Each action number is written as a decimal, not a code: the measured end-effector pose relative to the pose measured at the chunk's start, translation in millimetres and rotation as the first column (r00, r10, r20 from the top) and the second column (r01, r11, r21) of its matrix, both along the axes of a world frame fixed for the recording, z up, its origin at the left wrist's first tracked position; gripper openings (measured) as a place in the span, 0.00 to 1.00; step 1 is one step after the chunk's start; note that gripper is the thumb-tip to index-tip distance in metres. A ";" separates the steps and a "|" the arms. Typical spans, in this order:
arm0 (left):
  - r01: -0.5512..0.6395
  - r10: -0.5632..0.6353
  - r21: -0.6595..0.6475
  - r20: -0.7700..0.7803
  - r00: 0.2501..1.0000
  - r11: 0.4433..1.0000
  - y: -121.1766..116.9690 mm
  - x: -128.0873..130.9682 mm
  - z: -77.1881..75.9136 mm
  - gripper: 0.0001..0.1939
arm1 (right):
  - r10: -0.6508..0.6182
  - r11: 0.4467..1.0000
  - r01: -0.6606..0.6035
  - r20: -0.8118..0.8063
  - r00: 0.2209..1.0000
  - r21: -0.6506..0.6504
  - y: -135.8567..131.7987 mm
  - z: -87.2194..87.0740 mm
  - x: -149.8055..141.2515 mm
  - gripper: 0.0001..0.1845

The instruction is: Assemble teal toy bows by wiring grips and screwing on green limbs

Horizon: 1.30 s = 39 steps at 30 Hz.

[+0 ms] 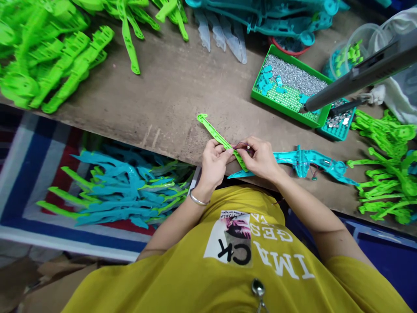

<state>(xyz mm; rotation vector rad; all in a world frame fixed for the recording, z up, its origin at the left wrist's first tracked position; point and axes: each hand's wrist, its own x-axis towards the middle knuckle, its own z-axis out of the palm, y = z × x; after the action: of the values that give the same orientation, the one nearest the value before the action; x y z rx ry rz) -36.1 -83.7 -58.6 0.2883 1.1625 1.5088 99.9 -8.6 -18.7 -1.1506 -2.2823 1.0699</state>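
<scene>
My left hand [215, 161] is closed on a long, thin green plastic part [213, 131], which slants up and to the left over the table edge. My right hand [259, 157] pinches at the lower end of the same part, where a thin dark wire [241, 144] with a small pale tip shows at the fingers. Beneath and to the right of my hands lies a turquoise plastic shell [302, 161], its open inside facing up with thin wires and a small board in it. My right wrist covers part of this shell.
Green parts [58, 56] are heaped at the upper left, more green parts [387, 169] at the right. A green basket [260, 93] holds screws and small turquoise pieces. A dark tool [352, 76] hangs over the basket. Assembled turquoise and green pieces [127, 187] fill a striped container below.
</scene>
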 end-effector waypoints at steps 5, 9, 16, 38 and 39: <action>0.086 -0.088 0.043 0.041 0.995 0.995 -4.6 -3.9 0.6 0.26 | 0.016 1.000 -0.016 -0.009 1.000 -0.007 -0.3 4.7 2.6 0.10; 0.079 -0.081 0.042 0.058 0.995 0.996 -6.4 -2.7 -1.1 0.28 | 0.011 1.000 -0.012 0.080 0.997 0.010 -3.0 6.5 3.1 0.12; 0.039 -0.039 0.032 0.008 0.999 0.999 -4.1 2.1 -3.2 0.25 | -0.037 0.998 0.025 0.189 0.981 0.066 -16.0 7.8 -2.2 0.17; 0.008 -0.006 0.042 -0.061 0.998 0.999 -3.8 6.0 -5.2 0.20 | 0.374 0.903 -0.408 0.219 0.901 0.136 17.0 41.2 -11.2 0.18; -0.003 0.008 0.045 -0.100 0.995 0.999 -4.2 6.0 -6.1 0.19 | 0.423 0.877 -0.455 0.198 0.884 0.158 16.2 41.8 -16.0 0.18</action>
<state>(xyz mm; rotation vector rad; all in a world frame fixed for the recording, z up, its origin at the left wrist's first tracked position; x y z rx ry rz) -30.1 -87.8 -64.7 0.3952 1.2097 1.5415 83.9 7.6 23.1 -0.6672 -2.7916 0.8878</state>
